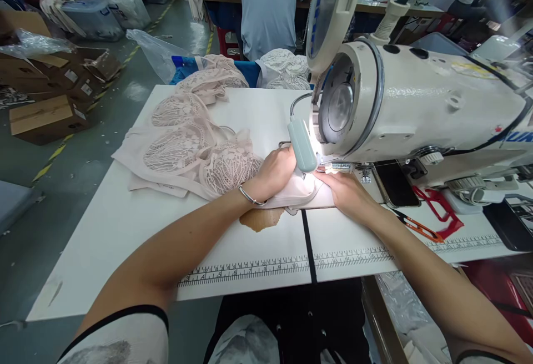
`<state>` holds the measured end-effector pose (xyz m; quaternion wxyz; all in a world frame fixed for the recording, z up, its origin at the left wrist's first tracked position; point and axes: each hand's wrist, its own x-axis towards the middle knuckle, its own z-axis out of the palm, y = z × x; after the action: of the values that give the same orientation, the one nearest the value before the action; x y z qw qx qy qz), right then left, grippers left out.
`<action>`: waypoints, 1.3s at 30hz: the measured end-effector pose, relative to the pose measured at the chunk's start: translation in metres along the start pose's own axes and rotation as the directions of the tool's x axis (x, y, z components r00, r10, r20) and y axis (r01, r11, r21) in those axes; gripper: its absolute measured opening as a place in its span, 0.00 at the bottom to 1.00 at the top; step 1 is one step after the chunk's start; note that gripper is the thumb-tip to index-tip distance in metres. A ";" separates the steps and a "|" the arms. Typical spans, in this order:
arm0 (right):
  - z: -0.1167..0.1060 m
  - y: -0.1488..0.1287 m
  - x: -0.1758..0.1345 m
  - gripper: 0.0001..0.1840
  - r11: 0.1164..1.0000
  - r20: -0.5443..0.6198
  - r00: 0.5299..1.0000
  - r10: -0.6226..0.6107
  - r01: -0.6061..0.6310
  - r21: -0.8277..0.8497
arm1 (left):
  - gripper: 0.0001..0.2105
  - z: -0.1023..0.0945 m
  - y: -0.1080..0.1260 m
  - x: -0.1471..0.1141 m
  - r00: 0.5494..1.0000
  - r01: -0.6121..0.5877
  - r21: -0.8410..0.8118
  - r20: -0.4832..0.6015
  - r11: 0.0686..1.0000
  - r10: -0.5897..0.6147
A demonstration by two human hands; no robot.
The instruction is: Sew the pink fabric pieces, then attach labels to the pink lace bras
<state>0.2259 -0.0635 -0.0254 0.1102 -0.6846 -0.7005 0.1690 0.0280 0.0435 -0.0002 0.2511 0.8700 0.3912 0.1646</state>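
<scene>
A pale pink lace bra (179, 147) lies spread over the left of the white sewing table, its near end running under the sewing machine (416, 92). My left hand (277, 171) is closed on the fabric left of the needle area, its fingertips partly behind the small grey-green lamp (302, 145). On the other side, my right hand (343, 187) holds the fabric edge with its fingers together, close to the presser foot. The lamp's glare and housing hide the stitching point.
More lace pieces (287, 67) hang at the table's far edge. Orange-handled snips (420, 229), a red plastic piece (441, 211) and a dark phone (395, 183) lie on the right. A printed ruler (250, 268) follows the front edge. A person in blue (270, 9) sits ahead.
</scene>
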 end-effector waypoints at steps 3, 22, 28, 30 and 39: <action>0.002 0.002 0.002 0.31 1.000 -0.021 0.999 -0.027 0.027 -0.003 | 0.08 0.003 -0.002 0.001 0.998 -0.047 0.002 -0.031 0.999 0.047; 0.006 -0.009 -0.011 0.16 0.898 -0.232 0.889 -0.394 0.319 -0.302 | 0.08 -0.002 0.002 -0.061 0.797 -0.556 0.645 0.234 0.525 0.557; 0.012 -0.008 -0.010 0.13 0.877 -0.317 0.826 -0.467 0.386 -0.286 | 0.12 -0.025 0.000 -0.039 0.788 -0.582 0.570 0.215 0.581 0.577; 0.014 -0.009 -0.010 0.13 0.871 -0.331 0.815 -0.476 0.383 -0.309 | 0.10 -0.014 0.001 -0.037 0.744 -0.619 0.593 0.233 0.515 0.626; 0.008 -0.010 -0.012 0.14 0.916 -0.357 0.846 -0.397 0.338 -0.218 | 0.17 0.007 -0.008 -0.037 0.665 -0.623 0.633 0.120 0.459 0.737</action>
<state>0.2141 -0.0758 -0.0283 0.2284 -0.5636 -0.7924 -0.0483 0.0035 0.0178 -0.0141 -0.1750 0.9651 0.0608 0.1850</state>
